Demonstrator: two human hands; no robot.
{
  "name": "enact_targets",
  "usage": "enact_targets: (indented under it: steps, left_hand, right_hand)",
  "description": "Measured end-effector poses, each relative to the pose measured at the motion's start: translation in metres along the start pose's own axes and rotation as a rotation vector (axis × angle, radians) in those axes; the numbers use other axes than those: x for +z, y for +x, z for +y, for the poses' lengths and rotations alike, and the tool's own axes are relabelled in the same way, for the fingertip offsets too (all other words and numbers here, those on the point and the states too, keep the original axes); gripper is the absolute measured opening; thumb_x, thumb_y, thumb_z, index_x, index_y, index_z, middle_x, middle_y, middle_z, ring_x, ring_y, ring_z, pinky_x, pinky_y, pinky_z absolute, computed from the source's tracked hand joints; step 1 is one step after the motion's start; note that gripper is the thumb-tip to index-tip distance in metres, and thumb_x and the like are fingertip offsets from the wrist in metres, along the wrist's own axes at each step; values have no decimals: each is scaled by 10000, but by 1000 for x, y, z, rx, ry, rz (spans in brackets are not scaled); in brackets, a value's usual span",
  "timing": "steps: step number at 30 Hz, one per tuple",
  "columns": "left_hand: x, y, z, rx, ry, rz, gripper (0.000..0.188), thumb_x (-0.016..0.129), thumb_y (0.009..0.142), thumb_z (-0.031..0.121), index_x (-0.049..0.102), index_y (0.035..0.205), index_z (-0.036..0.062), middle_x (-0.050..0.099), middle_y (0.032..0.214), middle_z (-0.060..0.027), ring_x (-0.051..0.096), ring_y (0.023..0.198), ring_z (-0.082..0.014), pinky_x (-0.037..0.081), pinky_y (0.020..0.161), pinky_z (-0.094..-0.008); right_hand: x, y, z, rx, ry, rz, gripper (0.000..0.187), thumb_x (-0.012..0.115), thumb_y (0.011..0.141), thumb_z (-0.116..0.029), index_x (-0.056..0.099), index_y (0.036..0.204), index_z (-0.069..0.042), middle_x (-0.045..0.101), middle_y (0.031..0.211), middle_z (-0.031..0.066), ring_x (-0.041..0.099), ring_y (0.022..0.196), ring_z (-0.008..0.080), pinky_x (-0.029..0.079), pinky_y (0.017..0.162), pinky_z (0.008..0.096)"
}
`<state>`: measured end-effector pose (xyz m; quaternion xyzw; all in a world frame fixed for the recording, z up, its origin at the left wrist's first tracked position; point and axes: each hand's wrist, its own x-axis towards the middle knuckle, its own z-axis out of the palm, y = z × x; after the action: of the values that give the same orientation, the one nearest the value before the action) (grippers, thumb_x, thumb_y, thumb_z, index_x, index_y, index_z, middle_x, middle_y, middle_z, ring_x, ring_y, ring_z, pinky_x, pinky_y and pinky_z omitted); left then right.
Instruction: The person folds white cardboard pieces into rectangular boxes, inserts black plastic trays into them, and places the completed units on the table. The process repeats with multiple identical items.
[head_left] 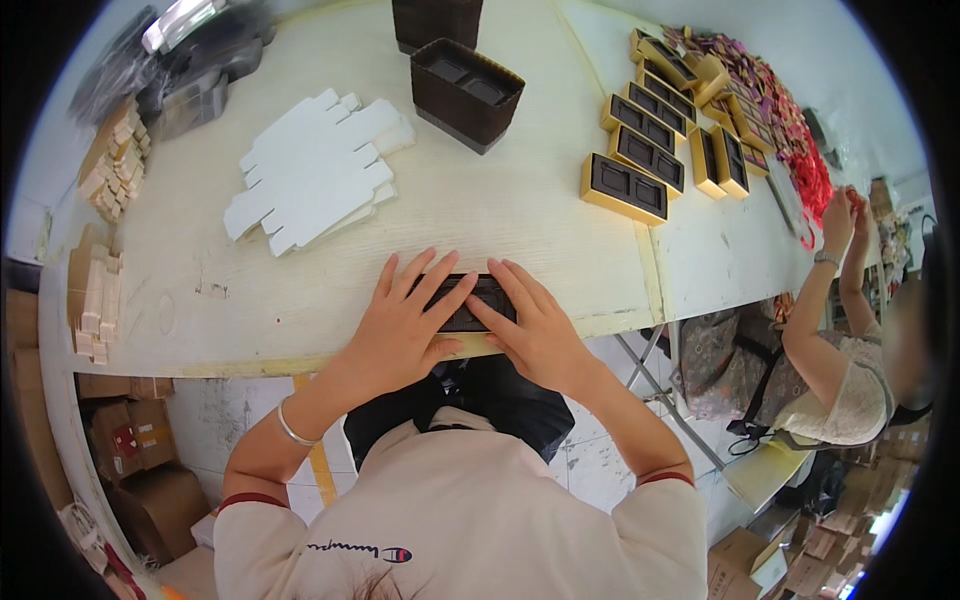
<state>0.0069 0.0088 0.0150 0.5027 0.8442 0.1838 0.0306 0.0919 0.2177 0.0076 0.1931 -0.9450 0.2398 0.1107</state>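
A small gold box with a black compartmented insert (462, 312) lies at the table's near edge, partly hidden under my hands. My left hand (400, 315) is closed around its left part, fingers spread over the top and thumb at the near side. From the right, my right hand (535, 325) grips the other end, with its fingers lying across the insert. Fingertips of both hands nearly meet over the middle of the insert.
White flat carton blanks (315, 170) are stacked beyond my left hand. A dark brown tray stack (465, 95) stands farther back. Several gold boxes with black inserts (625, 188) sit at right, near red ribbons (805, 180). A co-worker's hands (845, 215) are at far right.
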Motion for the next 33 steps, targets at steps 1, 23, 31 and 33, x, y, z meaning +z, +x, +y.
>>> enact_targets:
  steps: [1, 23, 31, 33]
  left_hand:
    - [-7, 2, 3, 4, -50, -9, 779, 722, 781, 363, 382, 1442, 132, 295, 1510, -127, 254, 1392, -367, 168, 1121, -598]
    - [-99, -10, -86, -654, -275, 307, 202, 654, 801, 50, 657, 994, -12, 662, 983, -184, 640, 871, -317, 502, 788, -364]
    - [-31, -64, 18, 123, 5, 324, 147, 675, 759, 34, 672, 906, 31, 686, 864, -93, 676, 801, -273, 548, 663, -348]
    - [-20, -59, 24, 8, -187, 253, 150, 689, 749, 36, 664, 896, 42, 676, 836, -87, 661, 748, -290, 530, 625, -357]
  right_hand:
    - [1, -1, 2, -2, 6, 17, 498, 683, 792, -179, 573, 1268, -82, 407, 1400, 229, 419, 1280, 396, 349, 1057, 479]
    - [-39, -5, 50, 180, -244, 397, 484, 697, 787, -45, 578, 1255, -67, 415, 1413, 222, 418, 1293, 408, 353, 1060, 478]
    - [9, -9, -54, -227, -84, 315, 267, 713, 767, -75, 663, 1028, -54, 652, 984, 86, 615, 931, 251, 464, 877, 406]
    - [15, -20, -45, -110, 2, 222, 289, 704, 766, -64, 643, 1047, -34, 628, 883, 74, 599, 829, 252, 460, 813, 396]
